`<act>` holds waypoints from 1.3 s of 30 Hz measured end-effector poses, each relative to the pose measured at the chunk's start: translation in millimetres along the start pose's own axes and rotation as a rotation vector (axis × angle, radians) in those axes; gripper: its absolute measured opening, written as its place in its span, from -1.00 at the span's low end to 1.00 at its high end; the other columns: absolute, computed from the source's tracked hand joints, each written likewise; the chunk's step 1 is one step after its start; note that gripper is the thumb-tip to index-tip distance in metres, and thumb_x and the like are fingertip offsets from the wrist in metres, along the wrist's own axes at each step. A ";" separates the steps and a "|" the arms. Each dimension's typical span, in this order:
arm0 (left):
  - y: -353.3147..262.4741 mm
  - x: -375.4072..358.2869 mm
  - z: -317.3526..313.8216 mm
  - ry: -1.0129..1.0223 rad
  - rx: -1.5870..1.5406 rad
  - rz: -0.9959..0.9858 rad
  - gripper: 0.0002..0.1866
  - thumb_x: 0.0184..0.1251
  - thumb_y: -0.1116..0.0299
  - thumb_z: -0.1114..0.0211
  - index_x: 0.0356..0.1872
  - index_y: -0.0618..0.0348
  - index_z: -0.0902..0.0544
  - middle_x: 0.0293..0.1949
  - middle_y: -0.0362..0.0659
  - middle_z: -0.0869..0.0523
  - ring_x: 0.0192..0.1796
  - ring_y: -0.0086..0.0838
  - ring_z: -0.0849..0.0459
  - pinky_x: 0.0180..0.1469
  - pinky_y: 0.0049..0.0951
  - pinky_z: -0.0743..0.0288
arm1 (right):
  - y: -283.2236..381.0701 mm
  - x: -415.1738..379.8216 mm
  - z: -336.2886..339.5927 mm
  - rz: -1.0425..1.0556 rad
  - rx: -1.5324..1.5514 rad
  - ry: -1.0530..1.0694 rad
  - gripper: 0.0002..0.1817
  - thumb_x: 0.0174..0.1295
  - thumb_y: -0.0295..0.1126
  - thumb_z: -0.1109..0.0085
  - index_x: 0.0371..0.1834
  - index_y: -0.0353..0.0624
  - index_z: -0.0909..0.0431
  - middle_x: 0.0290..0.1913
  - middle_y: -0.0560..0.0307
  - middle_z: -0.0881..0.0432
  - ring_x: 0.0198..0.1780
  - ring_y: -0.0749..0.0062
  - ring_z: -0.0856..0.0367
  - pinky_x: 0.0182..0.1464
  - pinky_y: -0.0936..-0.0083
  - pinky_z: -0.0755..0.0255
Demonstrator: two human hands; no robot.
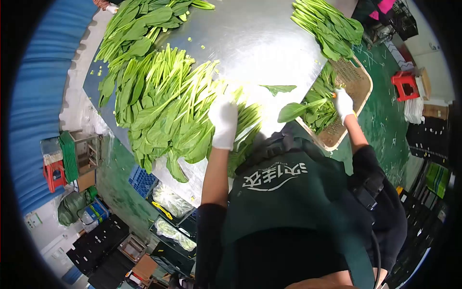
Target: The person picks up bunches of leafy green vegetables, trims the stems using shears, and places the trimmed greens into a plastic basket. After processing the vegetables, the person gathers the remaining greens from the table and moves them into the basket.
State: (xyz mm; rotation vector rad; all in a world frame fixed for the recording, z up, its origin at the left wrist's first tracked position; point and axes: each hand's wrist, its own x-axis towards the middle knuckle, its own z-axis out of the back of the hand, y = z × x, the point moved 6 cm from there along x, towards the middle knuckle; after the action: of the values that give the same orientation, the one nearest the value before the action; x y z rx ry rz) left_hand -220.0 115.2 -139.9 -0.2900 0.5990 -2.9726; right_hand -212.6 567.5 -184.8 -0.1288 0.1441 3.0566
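Left hand: the left hand (224, 121), in a white glove, rests on the near right side of the main pile of leafy greens (161, 108). Its fingertips are lost in glare among pale stems, so I cannot tell how far it is closed or whether it grips any.
Right hand: the right hand (343, 104), also gloved, is over the plastic crate (355, 79) at the table's right edge. Its fingers look partly bent, beside a small orange thing (334, 95) too small to make out; I cannot tell whether they are closed on it.
Pile: spread over the left of the metal table (255, 41) — pale stem ends pointing mostly away from the wearer and to the right, broad leaves toward the wearer and to the left.
Single stalk: the single stalk (292, 112) lies left of the right hand, its long axis roughly sideways, leaf tip toward the table and stem toward that glove — the right hand is clearly the nearer one.
Crate: holds more loose greens (317, 118).
Elsewhere on the table: a loose leaf (280, 89) between the hands; a bunch (327, 29) at the far right corner.
Far left edge: another person's hand (111, 8), white-gloved, beside the greens.
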 end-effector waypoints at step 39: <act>62.3 -51.4 233.3 -0.296 -0.678 0.479 -0.85 0.12 0.54 -0.32 -0.28 0.24 -0.55 -0.39 -0.27 -0.52 -0.35 -0.63 -0.42 -0.26 -0.63 -0.31 | 392.7 92.5 17.5 0.328 1.097 0.428 -0.70 0.16 -0.27 -0.08 -0.15 -0.24 -0.58 -0.27 -0.05 -0.63 -0.25 0.34 -0.56 -0.14 0.37 -0.44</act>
State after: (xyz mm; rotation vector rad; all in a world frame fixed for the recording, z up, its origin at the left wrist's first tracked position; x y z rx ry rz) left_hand -118.6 -22.5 38.2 -0.5289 1.3846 -2.1402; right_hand -338.3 186.4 -140.0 -0.7003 1.9150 2.6708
